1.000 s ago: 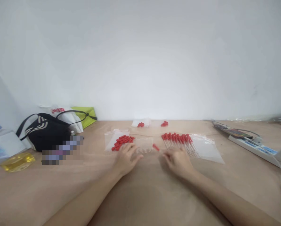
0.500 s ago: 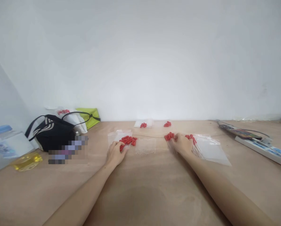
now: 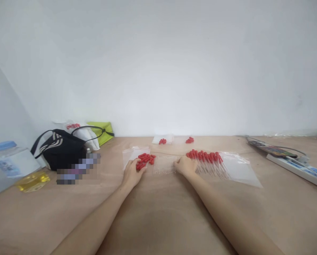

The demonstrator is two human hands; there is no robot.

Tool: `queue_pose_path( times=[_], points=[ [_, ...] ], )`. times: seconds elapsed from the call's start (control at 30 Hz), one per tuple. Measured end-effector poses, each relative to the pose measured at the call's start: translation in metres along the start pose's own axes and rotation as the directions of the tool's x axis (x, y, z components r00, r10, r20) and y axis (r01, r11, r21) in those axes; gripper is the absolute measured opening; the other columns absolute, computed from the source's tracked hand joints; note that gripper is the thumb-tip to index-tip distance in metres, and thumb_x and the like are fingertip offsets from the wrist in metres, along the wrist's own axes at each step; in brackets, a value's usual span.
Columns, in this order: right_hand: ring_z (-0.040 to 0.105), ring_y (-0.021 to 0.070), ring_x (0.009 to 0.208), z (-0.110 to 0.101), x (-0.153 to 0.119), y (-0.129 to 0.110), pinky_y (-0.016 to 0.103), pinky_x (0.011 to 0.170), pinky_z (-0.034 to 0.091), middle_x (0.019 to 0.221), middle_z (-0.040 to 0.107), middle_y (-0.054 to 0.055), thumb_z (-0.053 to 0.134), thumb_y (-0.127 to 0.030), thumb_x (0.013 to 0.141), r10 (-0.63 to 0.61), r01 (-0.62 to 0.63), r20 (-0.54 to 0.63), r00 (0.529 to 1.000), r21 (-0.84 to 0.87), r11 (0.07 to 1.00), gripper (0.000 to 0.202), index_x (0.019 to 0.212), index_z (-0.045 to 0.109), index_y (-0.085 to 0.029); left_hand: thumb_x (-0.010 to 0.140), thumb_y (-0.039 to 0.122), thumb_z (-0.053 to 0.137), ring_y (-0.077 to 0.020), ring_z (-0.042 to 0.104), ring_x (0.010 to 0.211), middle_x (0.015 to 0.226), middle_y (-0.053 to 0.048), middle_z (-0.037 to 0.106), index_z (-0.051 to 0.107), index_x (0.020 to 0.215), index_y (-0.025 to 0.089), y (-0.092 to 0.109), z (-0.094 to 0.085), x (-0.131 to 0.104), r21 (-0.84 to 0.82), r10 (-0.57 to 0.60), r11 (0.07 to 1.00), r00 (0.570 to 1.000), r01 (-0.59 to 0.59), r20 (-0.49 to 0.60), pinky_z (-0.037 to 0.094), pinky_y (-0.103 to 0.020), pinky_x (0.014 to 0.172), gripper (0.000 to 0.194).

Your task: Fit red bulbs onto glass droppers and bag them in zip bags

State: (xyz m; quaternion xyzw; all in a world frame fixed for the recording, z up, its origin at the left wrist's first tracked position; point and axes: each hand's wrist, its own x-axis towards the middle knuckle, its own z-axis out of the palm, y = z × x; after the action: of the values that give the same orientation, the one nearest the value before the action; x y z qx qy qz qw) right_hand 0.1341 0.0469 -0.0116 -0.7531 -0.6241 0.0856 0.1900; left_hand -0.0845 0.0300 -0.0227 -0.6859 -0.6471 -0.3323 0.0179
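My left hand (image 3: 132,173) curls its thumb and fingers around the near side of a pile of small red caps (image 3: 145,158); one cap lies between them. The pile partly covers a clear zip bag (image 3: 129,154). To its right is a row of thin, pale cotton swabs (image 3: 164,165). At the right end of that row, my right hand (image 3: 186,166) pinches a swab, its fingertips partly hidden. Beyond this hand, several sticks with red caps on their far ends (image 3: 208,163) lie side by side, partly over another clear zip bag (image 3: 239,169).
Two small groups of red caps (image 3: 162,141) lie near the wall. On the left are a black bag (image 3: 64,152), a lime-green bag (image 3: 105,136), a blue-lidded container (image 3: 12,163) and a yellow, see-through item (image 3: 33,181). A power strip (image 3: 298,168) lies far right.
My right hand has moved left, from the capped sticks to the end of the swab row, uncovering the whole capped group. The left hand stays at the red caps.
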Motion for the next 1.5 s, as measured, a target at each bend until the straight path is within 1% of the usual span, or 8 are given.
queue_pose_path(
  times=[0.27,0.5,0.7,0.9,1.03,1.17,1.27,1.5],
  points=[
    [0.060,0.0259,0.078,0.002,0.004,-0.003,0.039,0.074,0.033,0.080,0.065,0.014,0.045,-0.031,0.069,0.032,-0.032,0.007,0.999,0.013,0.999,0.028,0.076,0.065,-0.013,0.070,0.019,0.057,-0.0150,0.058,0.070,0.081,-0.004,0.055,0.057,0.086,0.013,-0.008,0.005,0.005,-0.127,-0.090,0.988,0.996,0.086,-0.028,0.049,-0.026,0.068,0.017],
    [0.057,0.0212,0.079,-0.008,-0.016,0.012,0.034,0.074,0.031,0.081,0.064,0.011,0.033,-0.029,0.080,-0.111,0.121,-0.122,0.986,0.077,0.990,0.030,0.075,0.059,-0.015,0.067,0.027,0.063,-0.0140,0.059,0.065,0.087,-0.005,0.052,0.062,0.078,0.013,0.001,-0.002,0.002,-0.201,-0.132,0.974,0.985,0.108,-0.114,0.051,-0.030,0.068,0.018],
    [0.051,0.0144,0.055,-0.011,-0.052,0.082,0.031,0.068,0.031,0.061,0.057,0.002,0.031,-0.030,0.084,-0.421,0.493,-0.389,0.820,0.104,0.864,0.023,0.071,0.046,-0.017,0.066,0.015,0.062,-0.0146,0.059,0.069,0.084,-0.003,0.052,0.064,0.072,0.015,0.008,-0.003,-0.001,-0.230,-0.090,0.972,0.986,0.055,-0.143,0.050,-0.029,0.074,0.006],
    [0.055,0.0172,0.068,-0.015,-0.066,0.117,0.031,0.069,0.034,0.079,0.062,0.006,0.032,-0.026,0.084,-0.471,0.573,-0.421,0.775,0.154,0.805,0.020,0.092,0.048,-0.017,0.071,0.020,0.057,-0.0201,0.056,0.085,0.092,-0.007,0.052,0.063,0.078,0.013,0.023,-0.006,-0.003,-0.246,-0.054,0.969,0.983,0.009,-0.178,0.046,-0.033,0.079,0.012],
    [0.056,0.0169,0.072,-0.016,-0.065,0.107,0.031,0.068,0.034,0.084,0.062,0.006,0.031,-0.019,0.084,-0.524,0.614,-0.409,0.747,0.121,0.780,0.023,0.096,0.052,-0.018,0.076,0.020,0.051,-0.0183,0.054,0.084,0.085,-0.005,0.057,0.062,0.077,0.017,0.057,-0.005,-0.026,-0.349,0.260,0.904,0.966,-0.246,-0.007,0.045,-0.031,0.076,0.011],
    [0.054,0.0150,0.068,-0.020,-0.069,0.102,0.031,0.068,0.031,0.078,0.061,0.005,0.033,-0.018,0.084,-0.602,0.665,-0.352,0.717,0.086,0.742,0.022,0.087,0.054,-0.018,0.078,0.019,0.049,-0.0159,0.054,0.074,0.079,-0.003,0.057,0.062,0.079,0.019,0.083,-0.001,-0.051,-0.401,0.452,0.858,0.843,-0.321,0.293,0.043,-0.028,0.069,0.014],
    [0.052,0.0143,0.067,-0.023,-0.072,0.099,0.031,0.069,0.029,0.075,0.060,0.004,0.035,-0.019,0.083,-0.632,0.685,-0.327,0.703,0.072,0.725,0.020,0.083,0.055,-0.018,0.079,0.019,0.048,-0.0154,0.053,0.072,0.079,-0.003,0.056,0.064,0.085,0.020,0.086,0.003,-0.056,-0.405,0.457,0.861,0.819,-0.308,0.348,0.042,-0.026,0.067,0.017],
    [0.050,0.0117,0.063,-0.022,-0.074,0.078,0.030,0.069,0.027,0.069,0.058,0.001,0.038,-0.018,0.082,-0.718,0.759,-0.278,0.638,0.071,0.647,0.018,0.081,0.056,-0.019,0.080,0.018,0.045,-0.0157,0.053,0.075,0.079,-0.001,0.058,0.055,0.082,0.019,0.082,0.005,-0.053,-0.463,0.415,0.851,0.857,-0.247,0.305,0.040,-0.027,0.070,0.011]
  ],
)
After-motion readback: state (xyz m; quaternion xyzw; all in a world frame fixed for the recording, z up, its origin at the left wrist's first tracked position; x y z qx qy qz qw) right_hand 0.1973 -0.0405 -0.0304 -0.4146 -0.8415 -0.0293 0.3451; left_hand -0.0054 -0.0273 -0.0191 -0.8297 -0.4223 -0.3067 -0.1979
